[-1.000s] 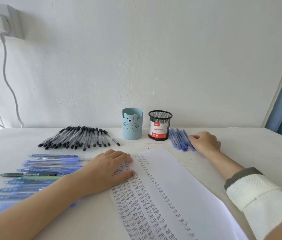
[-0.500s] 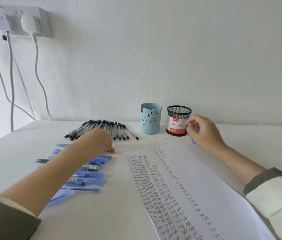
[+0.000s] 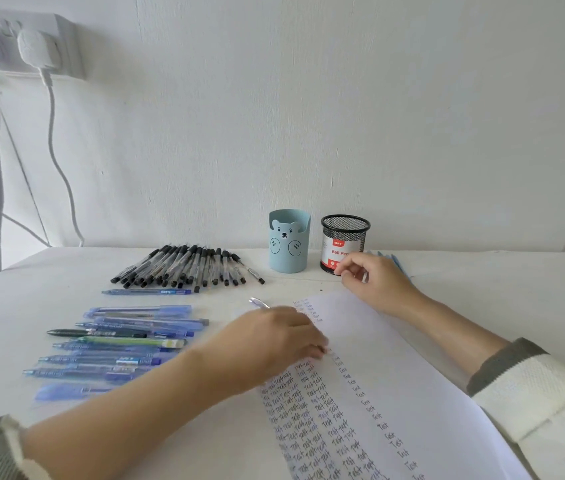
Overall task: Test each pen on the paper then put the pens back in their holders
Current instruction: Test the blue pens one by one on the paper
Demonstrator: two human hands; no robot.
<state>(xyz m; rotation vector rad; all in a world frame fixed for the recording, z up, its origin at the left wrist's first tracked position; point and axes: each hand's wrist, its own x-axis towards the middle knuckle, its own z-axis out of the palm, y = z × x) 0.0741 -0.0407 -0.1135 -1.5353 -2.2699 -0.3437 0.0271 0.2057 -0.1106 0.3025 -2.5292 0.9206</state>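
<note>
1. Left fingers (image 3: 310, 342): curled and clamped on a translucent pen (image 3: 258, 302). I see only its rear end, which sticks out past the knuckles toward the far edge of the counter (image 3: 49, 278). The tip is hidden under the left hand (image 3: 274, 341), which lies on the left edge of the paper (image 3: 395, 358), over columns of handwritten "Test".

2. Right fingers (image 3: 346, 268): curled, thumb against forefinger. I cannot tell whether they clamp anything. The right hand (image 3: 378, 284) sits beyond the far end of the paper, just in front of the mesh holder (image 3: 343, 237).

3. The mesh holder and the bear holder (image 3: 289, 242) stand upright, side by side but apart, at the counter's far edge.

4. A few loose blue pens (image 3: 393, 261) lie behind the right hand, to the right of the mesh holder.

5. The black pens (image 3: 187, 265) lie fanned in a row at the far edge, left of the bear holder.

6. The mixed pens (image 3: 125, 341), mostly blue, lie parallel in a column toward the counter's left edge.

7. A wall socket (image 3: 21, 43) with cables (image 3: 52, 150) hangs above the far left corner.
</note>
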